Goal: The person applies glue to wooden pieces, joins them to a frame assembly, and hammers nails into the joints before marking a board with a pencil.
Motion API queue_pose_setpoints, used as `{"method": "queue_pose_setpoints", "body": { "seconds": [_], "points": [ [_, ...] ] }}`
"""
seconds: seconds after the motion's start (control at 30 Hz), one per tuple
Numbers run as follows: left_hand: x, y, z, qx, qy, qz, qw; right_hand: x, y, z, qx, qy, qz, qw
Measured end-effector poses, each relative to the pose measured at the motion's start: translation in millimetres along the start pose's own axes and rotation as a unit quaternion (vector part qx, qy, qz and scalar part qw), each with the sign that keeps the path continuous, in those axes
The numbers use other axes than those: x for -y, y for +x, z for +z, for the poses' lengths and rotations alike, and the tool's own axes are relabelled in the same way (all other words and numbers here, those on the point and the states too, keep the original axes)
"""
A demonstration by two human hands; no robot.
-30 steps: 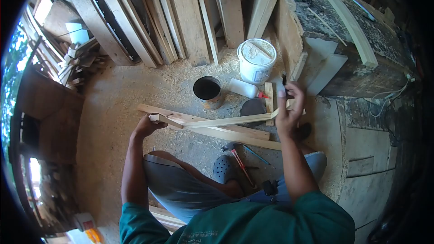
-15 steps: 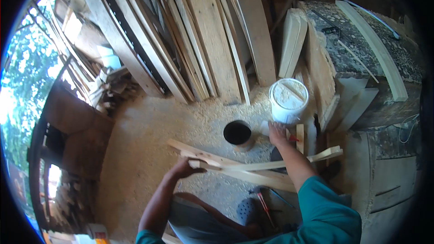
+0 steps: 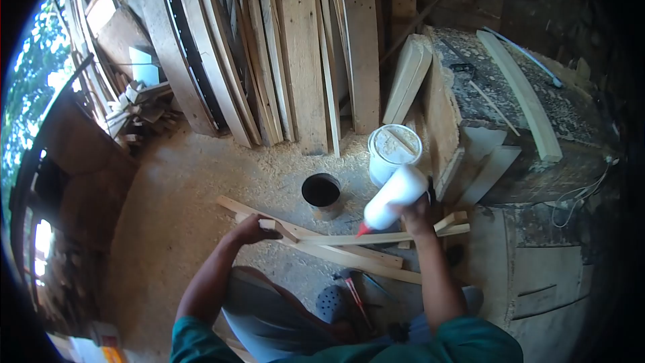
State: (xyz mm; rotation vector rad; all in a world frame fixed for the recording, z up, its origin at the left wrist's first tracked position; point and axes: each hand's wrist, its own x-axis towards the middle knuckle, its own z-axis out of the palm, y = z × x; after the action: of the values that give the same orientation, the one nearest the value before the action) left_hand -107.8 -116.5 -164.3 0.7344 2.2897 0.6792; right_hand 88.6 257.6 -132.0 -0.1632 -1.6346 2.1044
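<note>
My right hand [image 3: 419,218] is wrapped round a white squeeze bottle [image 3: 395,196], tipped so that its red nozzle [image 3: 363,230] points down. The nozzle tip is right at the upper face of a long narrow wooden strip [image 3: 386,238]. At the strip's left end my left hand [image 3: 248,230] grips the wood, beside a short wooden block [image 3: 278,228] set at an angle to the strip. Another short block [image 3: 451,220] shows at the strip's right end. Beneath the strip lie longer pale boards [image 3: 376,265], crossing it at a slant.
An open-topped can [image 3: 326,212] with a dark inside and a white lidded bucket [image 3: 384,171] stand beyond the strip. Tall planks [image 3: 306,60] lean at the back. A red-handled tool [image 3: 356,296] lies near my foot. A rough bench [image 3: 484,87] stands at the right.
My right hand has lifted the white bottle from the floor near the bucket and brought it, nozzle down, over the strip. My left hand still grips the wood. The view has shifted right.
</note>
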Motion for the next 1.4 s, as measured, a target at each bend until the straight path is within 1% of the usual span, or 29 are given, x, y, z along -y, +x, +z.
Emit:
{"method": "queue_pose_setpoints", "body": {
  "seconds": [0.03,0.07,0.1,0.17,0.2,0.23,0.27,0.3,0.33,0.37,0.4,0.43,0.47,0.5,0.53,0.57,0.6,0.63,0.67,0.7,0.77,0.83,0.9,0.93,1.03,1.13,1.23,1.33,1.4],
  "points": [
    [-4,-4,1,0.000,0.000,-0.011,1.000,14,-13,-5,0.011,-0.309,-0.117,0.944],
    [-8,-7,0,0.013,0.002,-0.014,1.000,22,-24,-10,0.008,-0.291,-0.171,0.941],
    [-8,-7,-2,0.003,0.005,0.006,1.000,26,-36,-18,-0.018,0.074,-0.064,0.995],
    [3,-7,4,-0.010,0.007,0.042,0.999,45,-54,-31,-0.050,0.330,0.102,0.937],
    [10,-3,6,0.016,-0.016,0.041,0.999,52,-65,-28,-0.174,-0.060,-0.058,0.981],
    [5,-6,4,0.016,-0.017,0.027,0.999,82,-77,-14,-0.121,-0.257,-0.143,0.948],
    [10,-3,6,-0.001,0.013,0.011,1.000,82,-83,-23,-0.092,-0.036,-0.124,0.987],
    [15,2,7,-0.019,0.043,-0.005,0.999,84,-87,-36,-0.058,0.186,-0.100,0.976],
    [11,-1,4,-0.014,0.064,-0.024,0.998,100,-95,-45,-0.112,0.284,-0.006,0.952],
    [6,-4,5,-0.009,0.083,-0.044,0.996,94,-95,-62,-0.206,0.098,0.002,0.974],
    [11,-3,5,-0.011,0.049,-0.037,0.998,108,-98,-60,-0.187,-0.166,-0.113,0.962],
    [15,-3,7,-0.003,0.052,-0.035,0.998,120,-104,-57,-0.151,-0.415,-0.216,0.871],
    [18,1,5,0.000,0.056,-0.029,0.998,111,-111,-72,-0.154,-0.097,-0.182,0.966],
    [16,3,3,0.005,0.059,-0.025,0.998,115,-105,-88,-0.116,0.240,-0.102,0.958],
    [20,5,5,-0.001,0.049,-0.023,0.999,119,-107,-89,-0.206,0.019,-0.139,0.968],
    [25,6,7,-0.015,0.063,-0.032,0.997,127,-109,-88,-0.280,-0.204,-0.168,0.923],
    [18,1,5,0.002,0.057,-0.030,0.998,143,-110,-70,-0.230,-0.402,-0.242,0.852],
    [12,2,2,0.016,0.052,-0.026,0.998,132,-114,-93,-0.269,-0.362,-0.243,0.859],
    [16,8,-1,0.000,0.049,-0.011,0.999,139,-111,-104,-0.269,-0.093,-0.207,0.936],
    [28,10,0,-0.009,0.045,-0.001,0.999,147,-110,-108,-0.253,0.182,-0.148,0.939],
    [25,6,5,-0.017,0.018,0.015,1.000,155,-96,-109,-0.285,-0.028,-0.239,0.928],
    [-6,-8,3,-0.034,-0.046,0.050,0.997,162,-81,-120,-0.236,-0.100,-0.253,0.933],
    [-15,-10,1,-0.031,-0.005,0.050,0.998,155,-63,-133,-0.243,0.012,-0.219,0.945],
    [-17,-12,0,-0.026,-0.002,0.038,0.999,150,-55,-138,-0.260,0.002,-0.182,0.948],
    [-21,-16,0,-0.026,0.002,0.019,0.999,124,-30,-151,-0.311,-0.036,-0.242,0.918],
    [-18,-14,2,-0.024,-0.028,0.031,0.999,105,-14,-158,-0.383,-0.029,-0.257,0.887],
    [-20,-14,-1,-0.009,0.002,0.029,1.000,101,-6,-163,-0.401,-0.049,-0.266,0.875],
    [-20,-14,0,-0.010,-0.008,0.022,1.000,113,-12,-182,-0.319,-0.035,-0.125,0.939],
    [-17,-13,1,-0.024,-0.010,0.023,0.999,111,-25,-183,-0.229,-0.113,-0.063,0.965]
  ]
}}
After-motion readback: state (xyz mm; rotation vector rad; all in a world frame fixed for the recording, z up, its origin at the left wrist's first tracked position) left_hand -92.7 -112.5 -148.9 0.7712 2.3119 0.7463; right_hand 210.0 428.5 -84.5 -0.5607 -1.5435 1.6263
